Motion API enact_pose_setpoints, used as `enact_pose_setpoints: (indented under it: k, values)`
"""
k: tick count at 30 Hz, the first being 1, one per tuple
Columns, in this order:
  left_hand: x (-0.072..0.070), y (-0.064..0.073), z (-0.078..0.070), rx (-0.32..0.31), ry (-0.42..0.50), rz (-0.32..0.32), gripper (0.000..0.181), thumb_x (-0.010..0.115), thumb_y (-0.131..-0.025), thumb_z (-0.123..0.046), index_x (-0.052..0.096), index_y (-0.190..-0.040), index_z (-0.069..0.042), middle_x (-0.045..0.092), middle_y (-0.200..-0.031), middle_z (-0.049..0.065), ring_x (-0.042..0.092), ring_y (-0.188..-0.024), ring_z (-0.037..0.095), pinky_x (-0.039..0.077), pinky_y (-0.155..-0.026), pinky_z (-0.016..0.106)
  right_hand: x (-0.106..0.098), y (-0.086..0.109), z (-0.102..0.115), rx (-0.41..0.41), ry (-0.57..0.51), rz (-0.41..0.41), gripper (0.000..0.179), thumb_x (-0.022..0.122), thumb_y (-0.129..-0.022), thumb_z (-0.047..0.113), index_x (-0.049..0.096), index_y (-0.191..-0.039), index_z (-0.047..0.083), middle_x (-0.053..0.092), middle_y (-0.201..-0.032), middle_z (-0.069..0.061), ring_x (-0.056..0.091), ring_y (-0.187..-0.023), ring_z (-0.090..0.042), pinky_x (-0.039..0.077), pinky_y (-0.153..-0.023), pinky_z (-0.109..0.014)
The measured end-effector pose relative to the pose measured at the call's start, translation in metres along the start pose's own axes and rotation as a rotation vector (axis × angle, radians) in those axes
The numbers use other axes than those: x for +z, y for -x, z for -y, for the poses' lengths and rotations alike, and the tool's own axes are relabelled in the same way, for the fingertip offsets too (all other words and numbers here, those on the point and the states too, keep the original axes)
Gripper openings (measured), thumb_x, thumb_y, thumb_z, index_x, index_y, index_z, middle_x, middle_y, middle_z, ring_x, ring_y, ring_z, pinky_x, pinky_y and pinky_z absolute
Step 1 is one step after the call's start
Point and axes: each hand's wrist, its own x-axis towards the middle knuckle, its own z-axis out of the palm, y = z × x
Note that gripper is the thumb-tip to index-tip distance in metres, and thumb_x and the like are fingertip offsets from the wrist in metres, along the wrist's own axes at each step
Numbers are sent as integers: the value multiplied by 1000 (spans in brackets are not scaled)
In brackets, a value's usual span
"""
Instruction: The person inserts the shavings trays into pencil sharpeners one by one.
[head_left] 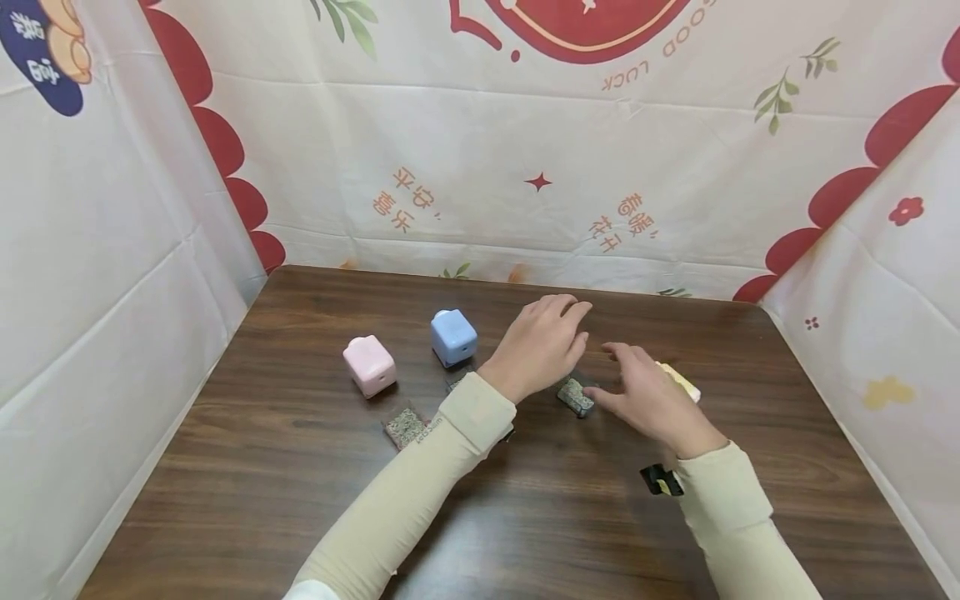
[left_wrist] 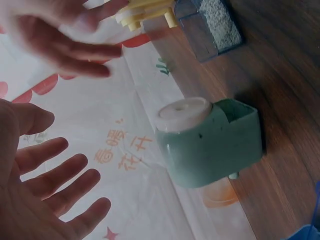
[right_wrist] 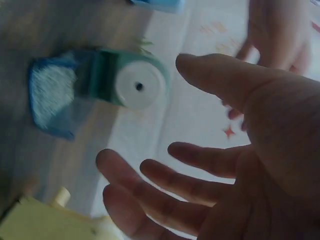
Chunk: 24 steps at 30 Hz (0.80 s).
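My left hand (head_left: 542, 346) is held above the table with relaxed fingers, holding nothing. My right hand (head_left: 648, 393) hovers to its right, fingers spread and gripping nothing. In the left wrist view a green pencil sharpener (left_wrist: 205, 150) with a round whitish dial stands on the table; the head view hides it behind my left hand. A clear drawer (head_left: 576, 397) of grey shavings lies between the hands, near the right thumb. In the right wrist view this drawer (right_wrist: 52, 97) is beside the green sharpener. A yellow sharpener (head_left: 681, 382) sits partly hidden behind my right hand.
A pink sharpener (head_left: 370, 367) and a blue sharpener (head_left: 453, 337) stand at the back left. Another drawer of shavings (head_left: 406, 427) lies by my left sleeve, which partly covers it. A printed cloth (head_left: 465, 133) hangs behind the brown table (head_left: 262, 483).
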Motion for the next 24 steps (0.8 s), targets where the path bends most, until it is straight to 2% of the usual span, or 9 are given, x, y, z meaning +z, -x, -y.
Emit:
enact_pose_setpoints:
  k: [3, 8, 11, 18, 24]
  values:
    - [-2, 1, 6, -11, 6, -12, 42, 57, -112, -30, 64, -148, -9, 69, -143, 9, 65, -136, 24, 54, -114, 39, 13, -6, 3, 13, 16, 45, 81, 78, -99, 39, 46, -153, -12, 52, -151, -38, 56, -136, -54, 52, -104, -68]
    - [-2, 4, 16, -20, 35, -36, 42, 60, -111, -28, 64, -147, -8, 69, -143, 11, 66, -135, 26, 57, -111, 42, 34, -9, 4, 52, 73, 61, 79, 81, -97, 37, 50, -149, -13, 58, -143, -36, 66, -121, -52, 59, -93, -64]
    - [-3, 7, 22, -35, 54, -29, 42, 60, -111, -28, 64, -148, -7, 68, -144, 12, 65, -136, 27, 57, -111, 43, 42, -9, 5, 84, 96, 60, 78, 82, -96, 39, 52, -147, -13, 60, -138, -34, 69, -114, -50, 60, -86, -64]
    - [-2, 9, 32, -54, 74, 6, 42, 59, -111, -25, 62, -149, -6, 67, -147, 15, 64, -138, 29, 56, -112, 44, 50, -11, 5, 114, 91, 58, 67, 82, -97, 28, 54, -137, -18, 61, -127, -34, 70, -99, -44, 60, -77, -59]
    - [-3, 6, 40, -33, 45, 24, 42, 60, -111, -22, 62, -148, -3, 67, -145, 17, 66, -135, 32, 57, -111, 46, 54, -13, 2, 110, 64, 33, 58, 79, -97, 19, 55, -132, -21, 61, -120, -35, 68, -95, -40, 60, -80, -56]
